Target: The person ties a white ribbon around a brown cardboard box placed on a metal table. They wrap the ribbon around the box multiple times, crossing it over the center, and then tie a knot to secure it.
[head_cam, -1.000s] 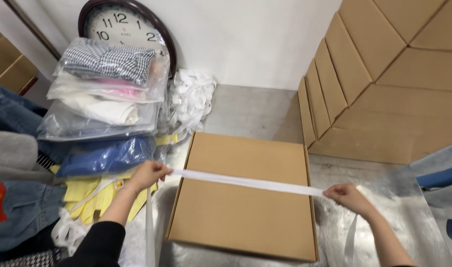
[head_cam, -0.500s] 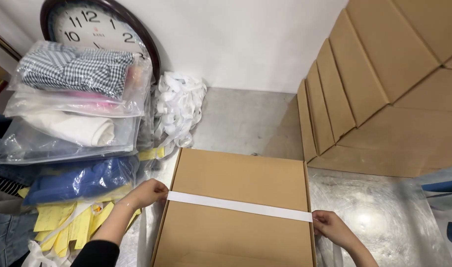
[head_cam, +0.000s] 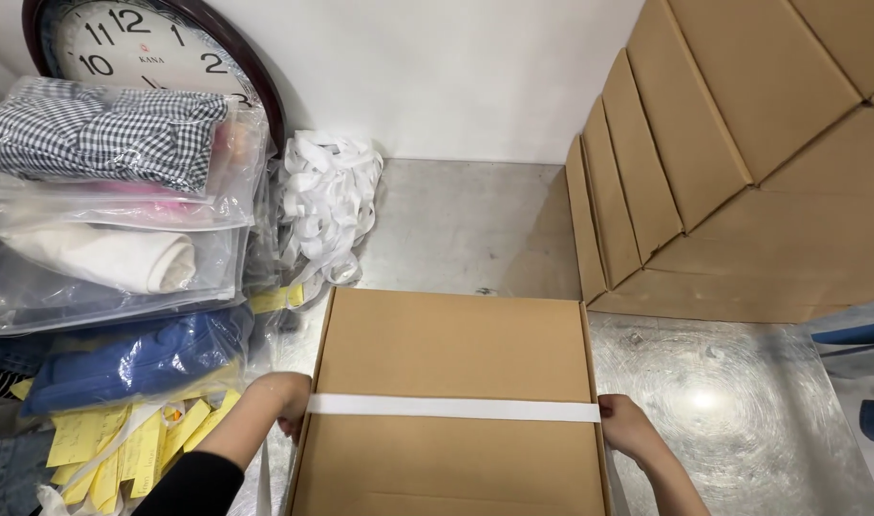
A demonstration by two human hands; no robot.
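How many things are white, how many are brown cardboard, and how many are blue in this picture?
White: 3 (strap, strap bundle, folded cloth)
Brown cardboard: 2 (box, stack of flat cartons)
Blue: 1 (bagged garment)
Total: 6

Plain white wall (head_cam: 475, 76) at far side; a round dark-framed wall clock (head_cam: 141, 48) leans against it far left. Grey metal work surface (head_cam: 724, 401) below, scuffed, with a bright glare spot near right. Left: stack of clear-bagged folded garments (head_cam: 112, 191) with a heap of white strapping (head_cam: 327, 205) beside it; right: a slanting row of flat cardboard boxes (head_cam: 743, 162) against the wall.
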